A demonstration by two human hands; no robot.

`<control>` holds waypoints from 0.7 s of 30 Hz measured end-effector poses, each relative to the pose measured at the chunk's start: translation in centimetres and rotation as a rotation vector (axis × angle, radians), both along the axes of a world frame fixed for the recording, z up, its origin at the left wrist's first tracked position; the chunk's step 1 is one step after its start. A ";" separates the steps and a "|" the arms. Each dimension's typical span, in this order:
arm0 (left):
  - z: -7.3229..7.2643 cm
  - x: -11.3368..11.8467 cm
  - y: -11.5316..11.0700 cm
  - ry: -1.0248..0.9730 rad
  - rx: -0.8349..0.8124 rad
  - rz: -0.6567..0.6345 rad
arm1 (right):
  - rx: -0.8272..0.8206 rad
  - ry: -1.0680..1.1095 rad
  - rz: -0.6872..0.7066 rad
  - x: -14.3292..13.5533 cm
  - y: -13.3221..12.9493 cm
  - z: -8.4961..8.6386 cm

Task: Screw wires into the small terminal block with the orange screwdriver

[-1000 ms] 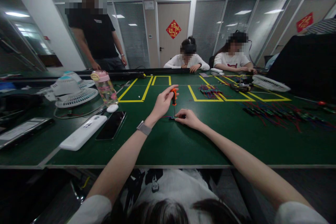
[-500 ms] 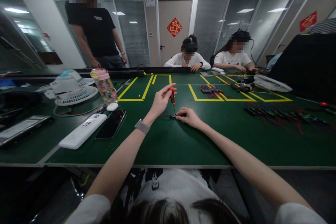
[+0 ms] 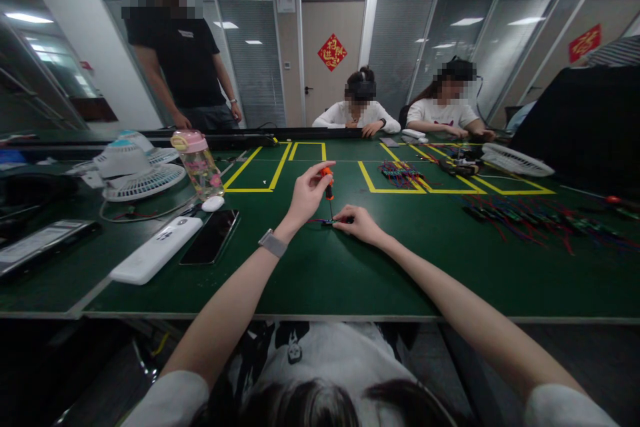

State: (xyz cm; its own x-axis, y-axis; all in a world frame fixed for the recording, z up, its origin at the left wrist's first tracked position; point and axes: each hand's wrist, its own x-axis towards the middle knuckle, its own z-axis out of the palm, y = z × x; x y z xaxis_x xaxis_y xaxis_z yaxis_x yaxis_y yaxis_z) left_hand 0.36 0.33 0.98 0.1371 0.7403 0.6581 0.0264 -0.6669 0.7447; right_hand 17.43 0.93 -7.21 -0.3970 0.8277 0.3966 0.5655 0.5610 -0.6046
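An orange and black screwdriver [image 3: 329, 192] stands upright, its handle gripped near the top by my left hand [image 3: 308, 195]. Its thin shaft points down onto a small circuit board [image 3: 327, 222] with red and blue wires, which lies on the green table [image 3: 350, 280]. The fingertips of my right hand [image 3: 361, 223] pinch the right end of that board. Contact between the screwdriver's tip and the board is too small to make out.
Left of my hands lie a black phone [image 3: 210, 237], a white phone-like device [image 3: 157, 250], a pink-lidded bottle [image 3: 199, 163] and white fans [image 3: 143, 173]. Wired boards [image 3: 540, 217] are heaped at right. People are across the table.
The fingers of my left hand have shifted slightly around the screwdriver's handle. My right hand keeps its pinch on the board, almost unmoved.
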 end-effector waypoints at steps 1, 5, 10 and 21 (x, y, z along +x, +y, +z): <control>0.0 0.0 0.0 0.006 0.018 0.045 | 0.001 -0.005 0.000 0.0 0.0 0.0; 0.0 -0.2 -0.1 0.026 0.021 0.062 | -0.009 -0.006 0.011 -0.2 -0.2 0.1; 0.2 -0.3 0.1 -0.063 -0.114 -0.132 | -0.043 -0.018 0.058 0.1 -0.1 0.3; 0.0 -0.3 -0.3 0.080 0.075 0.074 | -0.054 0.051 0.003 0.1 -0.2 -0.1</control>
